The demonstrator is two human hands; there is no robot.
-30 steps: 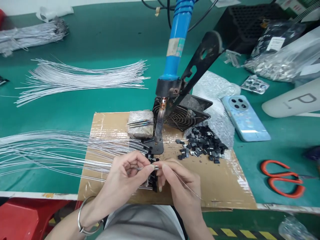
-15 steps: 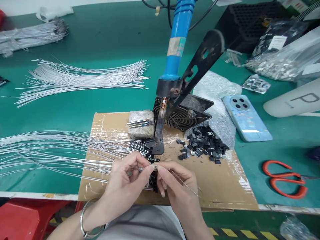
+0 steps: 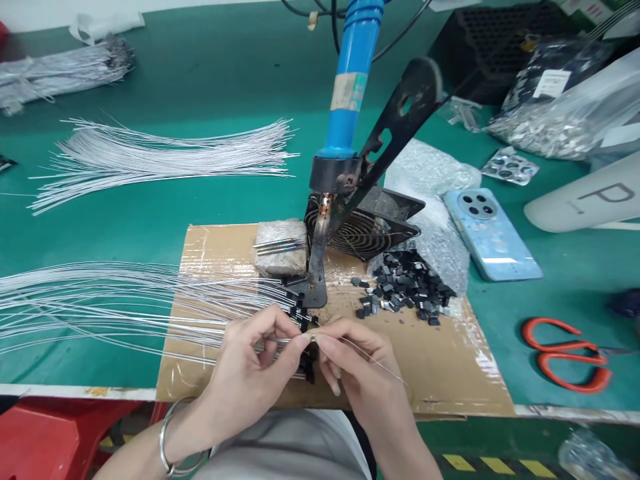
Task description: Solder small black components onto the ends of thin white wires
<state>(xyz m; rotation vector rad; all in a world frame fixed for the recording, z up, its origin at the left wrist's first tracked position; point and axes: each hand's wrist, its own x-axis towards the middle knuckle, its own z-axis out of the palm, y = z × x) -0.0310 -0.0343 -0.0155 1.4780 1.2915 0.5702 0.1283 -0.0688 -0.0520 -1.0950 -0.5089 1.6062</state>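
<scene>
My left hand [image 3: 260,363] and my right hand [image 3: 363,367] meet fingertip to fingertip over the cardboard [image 3: 440,360]. Thumb and forefinger of the left hand pinch a thin white wire. The right fingers are closed on its end, where a tiny piece shows between the thumbs, too small to name. A fine strand [image 3: 380,365] trails right across the right hand. Beneath the hands lies a row of black clips or connectors [image 3: 306,360], with many white wires [image 3: 200,287] running left from it. Just behind stands a blue soldering iron [image 3: 345,113], its tip pointing down.
A heap of small black parts [image 3: 413,287] lies right of the iron. Behind it are a black fan [image 3: 367,233] and bubble wrap [image 3: 435,167]. A wrapped block [image 3: 280,263] carries thin rods. Farther right are a phone [image 3: 500,240] and orange-handled scissors [image 3: 570,347]. A wire bundle [image 3: 170,157] lies back left.
The right hand's lower fingers have shifted slightly right and the trailing strand has moved a little. Both hands keep their pinch at the same spot. The whole view has shifted slightly.
</scene>
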